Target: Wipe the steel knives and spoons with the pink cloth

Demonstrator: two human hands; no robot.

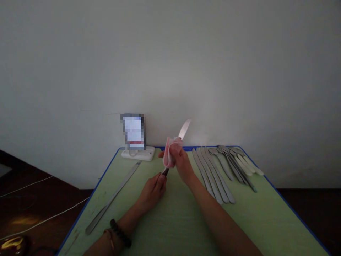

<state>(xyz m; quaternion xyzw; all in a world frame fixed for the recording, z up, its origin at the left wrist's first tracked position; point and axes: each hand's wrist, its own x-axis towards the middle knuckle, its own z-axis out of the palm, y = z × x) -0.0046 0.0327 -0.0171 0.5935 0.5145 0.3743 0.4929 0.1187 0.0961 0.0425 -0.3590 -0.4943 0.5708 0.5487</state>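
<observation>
My left hand (155, 189) is closed round the dark handle end of a table knife (184, 128), which tilts up and away to the right above the table. A folded pink cloth (170, 153) is wrapped about the middle of the knife, and my right hand (181, 161) grips it there. The blade's rounded tip sticks out beyond the cloth. Part of the knife is hidden by the cloth and fingers. To the left, another long metal knife (114, 195) lies slantwise on the green table (176, 231).
Several table knives (213, 177) lie side by side right of my right arm. Beyond them are several spoons (231, 156) and white-handled pieces (249, 164). A blurred-out phone (134, 131) stands on a white base (138, 153) at the back left. A wall rises behind the table.
</observation>
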